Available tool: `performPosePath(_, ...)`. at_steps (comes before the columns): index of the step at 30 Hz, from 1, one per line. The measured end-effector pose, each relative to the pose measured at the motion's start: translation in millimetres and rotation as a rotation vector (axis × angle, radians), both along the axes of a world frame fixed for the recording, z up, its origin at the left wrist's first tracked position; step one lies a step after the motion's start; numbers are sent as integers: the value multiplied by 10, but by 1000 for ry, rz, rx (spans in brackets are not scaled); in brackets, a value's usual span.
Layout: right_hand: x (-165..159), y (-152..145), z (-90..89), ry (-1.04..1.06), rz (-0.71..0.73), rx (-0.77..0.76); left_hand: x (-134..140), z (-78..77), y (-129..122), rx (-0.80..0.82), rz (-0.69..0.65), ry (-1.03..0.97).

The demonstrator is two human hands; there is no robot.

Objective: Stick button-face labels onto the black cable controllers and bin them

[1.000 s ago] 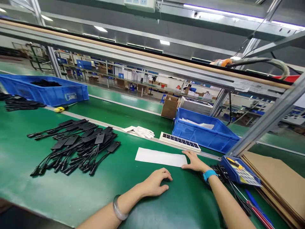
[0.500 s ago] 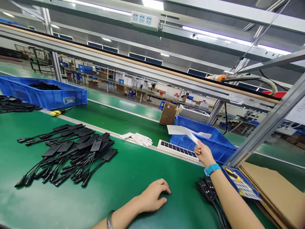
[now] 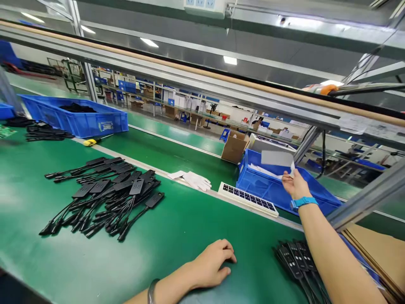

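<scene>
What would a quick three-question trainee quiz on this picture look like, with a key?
1. Which hand holds the white sheet?
2. True or false: the left hand grips a black cable.
3. The yellow-handled tool lies nearest: A) the cardboard box; B) the white glove; C) the blue bin with black items in it.

Key: 1. The right hand. 2. False; the left hand holds nothing. 3. C.

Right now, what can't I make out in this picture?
All in the head view:
Cables of the black controllers: ends cut off by the bottom edge.
Socket box: top cut off by the top edge.
Bin label: print too blurred.
Right blue bin: interior partly hidden by the right hand and white paper strip.
</scene>
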State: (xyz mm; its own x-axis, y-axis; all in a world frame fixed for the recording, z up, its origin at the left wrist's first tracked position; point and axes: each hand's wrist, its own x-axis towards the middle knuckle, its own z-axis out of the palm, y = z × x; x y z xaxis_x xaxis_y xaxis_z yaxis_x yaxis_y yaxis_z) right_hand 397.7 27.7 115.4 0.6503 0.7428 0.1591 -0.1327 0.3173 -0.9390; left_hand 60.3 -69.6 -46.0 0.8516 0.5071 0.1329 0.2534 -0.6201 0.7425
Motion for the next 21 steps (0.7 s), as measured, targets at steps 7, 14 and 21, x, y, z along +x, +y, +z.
performPosePath(7,-295,189,-848,-618,166,-395,24,6,37,8,-46,-25)
performPosePath(14,-278,162,-1301,-1108,305,-628,62,-14,107,-88,-59,-103)
performPosePath(21,-276,143,-1274,-1399,216,-681,93,-21,150,-309,48,-186)
